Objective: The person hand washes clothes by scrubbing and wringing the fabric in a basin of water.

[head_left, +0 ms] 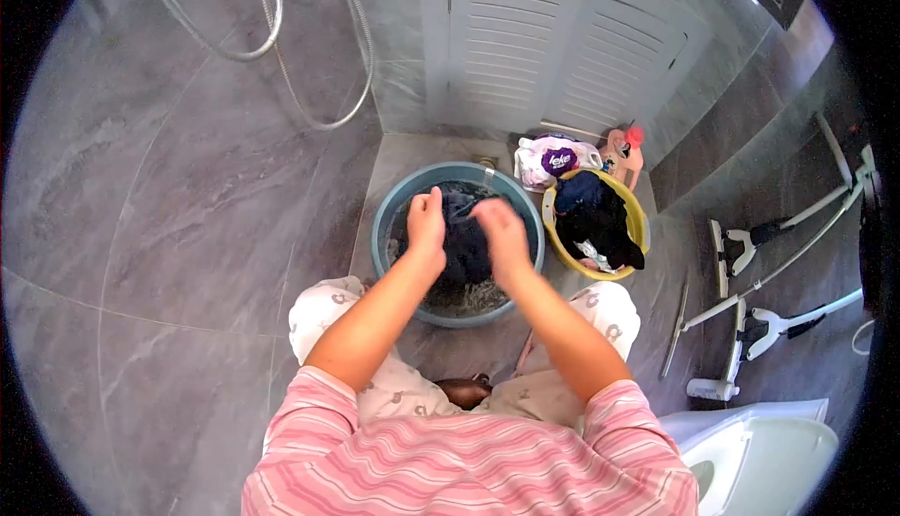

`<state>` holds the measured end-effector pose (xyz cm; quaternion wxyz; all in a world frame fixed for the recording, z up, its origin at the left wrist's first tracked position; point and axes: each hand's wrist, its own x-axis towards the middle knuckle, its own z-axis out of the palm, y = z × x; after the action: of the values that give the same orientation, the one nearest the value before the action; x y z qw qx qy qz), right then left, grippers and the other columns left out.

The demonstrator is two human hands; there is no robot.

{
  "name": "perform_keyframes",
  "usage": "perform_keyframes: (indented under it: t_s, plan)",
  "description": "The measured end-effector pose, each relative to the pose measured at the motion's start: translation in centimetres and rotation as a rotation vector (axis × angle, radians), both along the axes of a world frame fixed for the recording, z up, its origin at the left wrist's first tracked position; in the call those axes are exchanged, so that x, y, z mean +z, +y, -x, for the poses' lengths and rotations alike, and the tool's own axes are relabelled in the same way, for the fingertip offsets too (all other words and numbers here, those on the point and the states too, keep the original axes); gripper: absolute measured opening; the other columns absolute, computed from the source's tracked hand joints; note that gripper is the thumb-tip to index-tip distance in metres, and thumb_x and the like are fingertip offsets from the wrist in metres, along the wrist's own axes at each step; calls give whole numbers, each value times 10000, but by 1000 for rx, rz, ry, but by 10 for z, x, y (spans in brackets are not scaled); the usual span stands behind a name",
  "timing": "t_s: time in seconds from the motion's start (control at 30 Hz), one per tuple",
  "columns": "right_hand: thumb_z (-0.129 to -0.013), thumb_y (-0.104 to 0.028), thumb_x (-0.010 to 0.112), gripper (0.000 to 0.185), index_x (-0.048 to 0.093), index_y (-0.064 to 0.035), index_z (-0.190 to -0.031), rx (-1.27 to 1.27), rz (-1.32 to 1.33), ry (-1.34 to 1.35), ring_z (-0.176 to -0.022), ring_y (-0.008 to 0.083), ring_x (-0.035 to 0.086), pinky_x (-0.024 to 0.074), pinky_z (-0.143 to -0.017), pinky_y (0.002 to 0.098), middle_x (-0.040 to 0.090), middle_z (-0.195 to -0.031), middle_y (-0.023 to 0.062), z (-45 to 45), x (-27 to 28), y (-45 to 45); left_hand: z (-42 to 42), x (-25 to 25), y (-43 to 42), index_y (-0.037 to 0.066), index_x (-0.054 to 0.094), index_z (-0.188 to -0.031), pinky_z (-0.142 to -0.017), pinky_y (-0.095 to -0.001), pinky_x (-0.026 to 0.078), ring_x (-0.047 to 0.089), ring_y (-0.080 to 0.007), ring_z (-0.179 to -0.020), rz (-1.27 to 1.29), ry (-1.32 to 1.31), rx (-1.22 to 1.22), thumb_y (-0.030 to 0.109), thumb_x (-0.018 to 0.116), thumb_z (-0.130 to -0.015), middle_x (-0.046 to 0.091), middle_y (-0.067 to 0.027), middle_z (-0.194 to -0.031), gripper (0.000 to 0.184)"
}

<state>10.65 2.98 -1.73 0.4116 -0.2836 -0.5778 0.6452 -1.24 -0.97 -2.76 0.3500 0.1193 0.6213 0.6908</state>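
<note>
A blue-grey basin (382, 263) of water stands on the floor in front of me. Dark wet cloth (465, 252), its garment kind unclear, hangs between my hands over the water. My left hand (427, 230), thumb uppermost, is closed on the cloth's left side. Across from it, my right hand (504, 235) is slightly blurred, with its fingers bent and pinching the upper right part of the cloth. The lower folds reach into the basin, where some bubbles show on the water.
Right of the basin stands a yellow basin (644, 225) heaped with dark clothes (595, 221). Behind it are a white-and-purple detergent bag (555, 159) and a pink bottle (622, 158). A shower hose (367, 57) hangs at upper left; mops (759, 324) and a toilet (764, 464) are at right.
</note>
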Motion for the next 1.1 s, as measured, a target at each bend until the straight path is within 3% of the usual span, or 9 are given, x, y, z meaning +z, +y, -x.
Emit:
perform_keyframes:
  t_s: [0.1,0.23,0.4,0.47,0.53,0.6,0.8,1.0,1.1]
  plan:
    - [-757,-205,650,214,614,0,-809,-130,-292,-210,-705,127,575,451,-712,270,605,-700,111,18,-1,-27,-20,3,1,72,497,-877,-683,-348,387,450,-172,-737,-134,-387,37,305,470,-897,473,-22,-790,236]
    - [-800,-175,601,200,603,21,-761,-451,-123,-270,-628,117,517,430,-616,287,614,-681,80,28,-18,42,-59,12,-7,13,567,-893,-742,-305,376,472,-135,-819,112,43,-225,300,464,-903,547,-44,-866,304]
    - [-795,-101,567,130,561,25,-764,-272,-335,-183,-665,99,504,424,-643,260,561,-673,38,30,9,10,-24,12,6,-5,589,-868,-730,-297,366,468,-135,-774,-10,-121,-88,285,500,-880,563,-44,-829,304]
    - [-758,-63,578,83,556,16,-746,-102,-262,-120,-662,109,528,435,-643,260,572,-679,54,25,18,-10,0,-6,18,35,545,-679,-650,-351,385,477,-175,-703,52,-166,143,300,532,-823,565,-66,-747,302]
    - [-752,-24,560,66,542,21,-708,28,-432,-258,-679,90,511,424,-646,242,555,-679,50,20,19,-33,11,-4,19,-9,565,-671,-594,-331,390,466,-140,-601,183,42,142,294,498,-831,543,-51,-639,350]
    - [-740,-44,572,77,543,13,-696,-91,-362,-153,-677,108,510,424,-658,245,552,-679,50,21,8,-21,-6,5,14,12,576,-826,-652,-347,400,499,-173,-688,184,-259,72,374,522,-832,593,-83,-797,367]
    - [-784,-82,571,120,486,-25,-847,-329,-208,-145,-749,131,470,397,-715,261,513,-788,40,27,-4,10,-24,14,11,23,606,-858,-755,-299,368,485,-136,-815,83,-205,-139,339,527,-860,582,-39,-873,326]
    - [-771,-78,604,149,484,-34,-847,89,-304,-308,-727,112,453,395,-693,236,488,-785,21,21,22,-42,23,-11,38,6,585,-781,-611,-340,404,496,-164,-635,135,-67,3,356,531,-813,571,-56,-722,355]
    - [-754,-146,658,230,488,-24,-849,-411,-269,-183,-744,134,475,402,-687,258,514,-803,50,30,-2,19,-17,29,24,-10,584,-766,-649,-308,396,490,-142,-676,106,-92,-96,360,528,-817,576,-57,-748,378]
